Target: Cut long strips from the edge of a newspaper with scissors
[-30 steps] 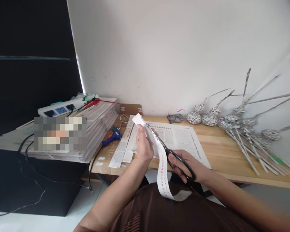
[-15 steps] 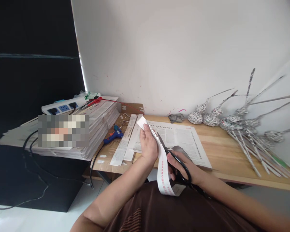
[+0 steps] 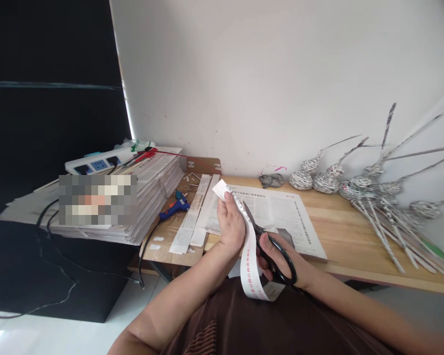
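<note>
My left hand (image 3: 231, 219) is closed on the upper end of a newspaper strip (image 3: 250, 266), its thumb pressed on the paper. The strip hangs down past my wrist and curls at my lap, with red print on its lower part. In my right hand (image 3: 281, 256) is a pair of black-handled scissors (image 3: 289, 268), fingers through the loops. The blades point up and left, alongside the strip; whether they touch it I cannot tell. Beneath and beyond my hands a newspaper sheet (image 3: 281, 212) lies on the wooden table.
To the left, a blue glue gun (image 3: 174, 209) and cut newspaper strips (image 3: 187, 231) lie on cardboard. A tall newspaper stack (image 3: 159, 182) carries a power strip (image 3: 96, 165). Woven paper gourds (image 3: 301, 178) and rolled paper sticks (image 3: 395, 236) occupy the right side.
The view has shifted slightly, so most things sit a little differently in the frame. Both hands keep their hold on the strip and the scissors, with the blades seeming slightly farther apart.
</note>
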Motion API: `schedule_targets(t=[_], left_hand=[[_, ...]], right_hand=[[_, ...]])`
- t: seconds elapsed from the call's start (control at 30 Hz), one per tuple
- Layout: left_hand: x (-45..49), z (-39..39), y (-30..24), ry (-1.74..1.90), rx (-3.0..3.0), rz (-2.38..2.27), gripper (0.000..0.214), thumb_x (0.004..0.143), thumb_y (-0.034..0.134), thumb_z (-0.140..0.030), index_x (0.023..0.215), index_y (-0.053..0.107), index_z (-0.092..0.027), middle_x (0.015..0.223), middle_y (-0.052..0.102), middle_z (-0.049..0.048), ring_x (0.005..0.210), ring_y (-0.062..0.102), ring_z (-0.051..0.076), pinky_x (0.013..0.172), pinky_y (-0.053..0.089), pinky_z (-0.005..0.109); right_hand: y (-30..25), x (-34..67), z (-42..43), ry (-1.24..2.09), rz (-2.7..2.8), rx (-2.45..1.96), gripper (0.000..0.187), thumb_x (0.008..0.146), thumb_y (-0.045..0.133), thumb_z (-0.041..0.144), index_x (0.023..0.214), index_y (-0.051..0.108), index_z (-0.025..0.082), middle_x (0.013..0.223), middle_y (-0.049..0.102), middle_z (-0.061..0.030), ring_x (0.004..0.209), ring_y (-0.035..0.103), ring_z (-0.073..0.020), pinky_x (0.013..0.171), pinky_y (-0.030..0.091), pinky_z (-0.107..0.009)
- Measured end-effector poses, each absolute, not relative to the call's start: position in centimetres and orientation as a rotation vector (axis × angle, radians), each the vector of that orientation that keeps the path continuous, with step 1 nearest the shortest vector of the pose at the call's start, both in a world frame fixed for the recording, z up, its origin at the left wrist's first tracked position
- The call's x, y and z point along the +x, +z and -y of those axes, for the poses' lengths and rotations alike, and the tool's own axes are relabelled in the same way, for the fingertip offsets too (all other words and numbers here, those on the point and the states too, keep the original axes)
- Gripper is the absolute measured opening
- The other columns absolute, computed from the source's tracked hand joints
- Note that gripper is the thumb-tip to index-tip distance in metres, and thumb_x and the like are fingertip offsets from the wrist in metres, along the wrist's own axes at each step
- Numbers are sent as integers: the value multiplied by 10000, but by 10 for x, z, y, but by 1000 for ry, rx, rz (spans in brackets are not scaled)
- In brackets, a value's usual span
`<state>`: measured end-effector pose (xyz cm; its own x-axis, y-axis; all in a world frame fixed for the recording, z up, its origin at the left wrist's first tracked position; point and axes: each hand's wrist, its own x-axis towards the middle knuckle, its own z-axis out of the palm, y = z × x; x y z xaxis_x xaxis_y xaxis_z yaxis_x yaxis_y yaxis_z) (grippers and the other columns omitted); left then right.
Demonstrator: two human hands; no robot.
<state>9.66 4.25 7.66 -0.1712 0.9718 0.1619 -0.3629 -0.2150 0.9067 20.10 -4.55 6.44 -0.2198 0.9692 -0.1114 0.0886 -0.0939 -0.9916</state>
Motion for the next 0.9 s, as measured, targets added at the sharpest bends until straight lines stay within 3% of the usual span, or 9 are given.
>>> schedule_targets(t=[0.4,0.57,0.73,0.9], left_hand=[[96,-44,68,1587,1047,-934,397,974,397,-549,937,571,-193,869,647,50,829,611,182,779,475,308],[99,-41,61,1595,1120,-978,379,962,411,-551,909,546,-201,870,633,57,826,607,191,811,488,335],[102,-37,59,1601,1150,-950,309,977,418,-490,965,538,-205,916,663,73,872,620,192,846,495,330],[101,-38,59,1596,1156,-989,315,982,401,-488,927,529,-206,864,626,59,837,600,191,813,480,317]], right_hand=[[59,198,49,1364,1385,-1271,510,792,620,716,743,479,229,436,450,70,314,418,-109,304,337,-222],[68,201,47,1287,1488,-1290,481,854,592,656,691,462,222,530,492,41,443,473,-119,424,406,-239],[67,205,42,1116,1554,-1282,471,898,538,644,715,482,214,640,471,17,590,428,-138,529,389,-262],[58,207,40,1118,1573,-1260,506,902,504,670,698,459,210,628,443,18,583,388,-136,535,357,-271]])
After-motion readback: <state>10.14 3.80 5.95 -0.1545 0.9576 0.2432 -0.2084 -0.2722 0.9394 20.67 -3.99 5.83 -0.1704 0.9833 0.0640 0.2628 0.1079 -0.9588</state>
